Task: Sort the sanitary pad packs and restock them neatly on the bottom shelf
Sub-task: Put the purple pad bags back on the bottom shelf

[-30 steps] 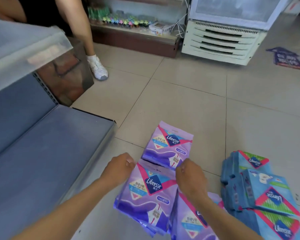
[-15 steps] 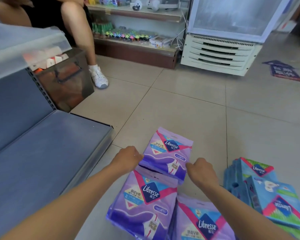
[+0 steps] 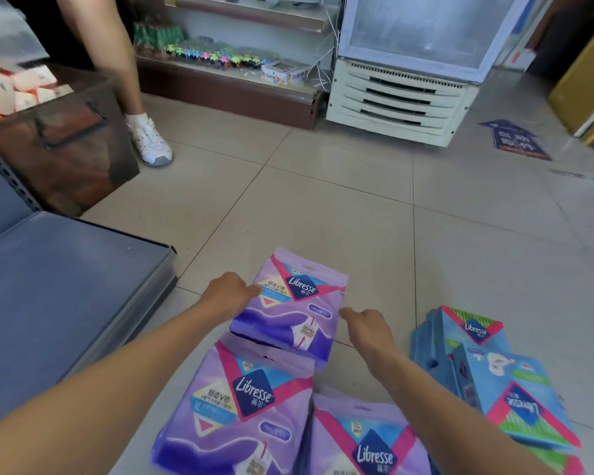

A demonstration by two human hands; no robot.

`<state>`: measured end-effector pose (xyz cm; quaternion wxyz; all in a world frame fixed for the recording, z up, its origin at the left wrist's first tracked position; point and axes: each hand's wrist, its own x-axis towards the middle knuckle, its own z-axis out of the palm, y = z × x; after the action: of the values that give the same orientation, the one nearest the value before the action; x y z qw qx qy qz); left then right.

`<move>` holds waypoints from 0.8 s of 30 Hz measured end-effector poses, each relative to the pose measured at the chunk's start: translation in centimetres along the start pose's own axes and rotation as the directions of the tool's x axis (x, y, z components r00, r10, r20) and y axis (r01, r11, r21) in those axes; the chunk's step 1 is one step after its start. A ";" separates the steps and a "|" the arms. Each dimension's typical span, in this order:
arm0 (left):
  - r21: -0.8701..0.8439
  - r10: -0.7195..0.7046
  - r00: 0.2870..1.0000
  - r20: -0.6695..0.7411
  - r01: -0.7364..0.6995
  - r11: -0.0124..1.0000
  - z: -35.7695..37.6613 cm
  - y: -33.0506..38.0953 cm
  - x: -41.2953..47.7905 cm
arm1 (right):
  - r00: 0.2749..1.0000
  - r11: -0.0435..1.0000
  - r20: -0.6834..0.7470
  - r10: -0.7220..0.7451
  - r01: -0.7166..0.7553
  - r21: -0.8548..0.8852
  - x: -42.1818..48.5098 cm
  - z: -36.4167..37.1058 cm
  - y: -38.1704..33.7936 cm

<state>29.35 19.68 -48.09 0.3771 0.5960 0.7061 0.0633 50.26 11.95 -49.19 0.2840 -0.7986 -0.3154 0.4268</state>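
Note:
Three purple Libresse pad packs lie on the tiled floor: a far pack (image 3: 299, 303), a near pack (image 3: 240, 406) and a third pack (image 3: 364, 440) at the bottom edge. My left hand (image 3: 230, 296) grips the far pack's left edge. With its fingers curled, my right hand (image 3: 366, 327) pinches the same pack's right edge. The far pack's lower end overlaps the near pack's top. A pile of blue Libresse packs (image 3: 477, 358) sits to the right. The grey bottom shelf (image 3: 66, 286) is at the left, with nothing on it.
A brown bin (image 3: 69, 156) with white and orange boxes stands beyond the shelf. A person's leg and white shoe (image 3: 150, 142) are beside it. A white cooler (image 3: 402, 97), a low goods shelf (image 3: 227, 84) and a blue floor sticker (image 3: 515, 140) lie farther back.
Both hands let go of the near purple pack and reached forward to the far purple pack, taking its two side edges. The view tilted up slightly.

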 end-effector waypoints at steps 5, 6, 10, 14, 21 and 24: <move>-0.180 -0.068 0.996 0.065 0.079 0.981 3.1 -1.5 2.8 | 0.980 0.939 0.172 0.097 -0.147 0.311 2.3 3.2 1.5; -0.213 -0.073 0.995 0.062 0.084 0.973 3.4 -1.8 3.2 | 0.972 0.921 0.209 0.105 -0.174 0.348 2.5 3.8 1.7; -0.218 -0.055 0.997 0.059 0.067 0.974 3.6 -1.7 3.5 | 0.970 0.888 0.219 0.101 -0.188 0.419 2.7 4.7 2.0; -0.174 -0.065 0.998 0.023 0.068 0.982 3.4 -1.1 3.1 | 0.968 0.869 0.217 0.127 -0.214 0.446 2.8 4.5 1.8; -0.276 -0.016 1.000 -0.027 0.007 0.961 -0.4 0.7 -0.2 | 0.976 0.875 0.216 0.027 -0.127 0.467 -0.2 2.3 -2.6; -0.337 0.006 0.998 -0.065 -0.028 0.941 -4.5 1.7 -2.7 | 0.970 0.877 0.229 -0.086 -0.036 0.479 -2.8 0.8 -6.3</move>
<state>28.04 19.40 -42.78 0.4510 0.5261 0.6911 0.2054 46.66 14.00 -43.62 0.4375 -0.6409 -0.2426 0.5823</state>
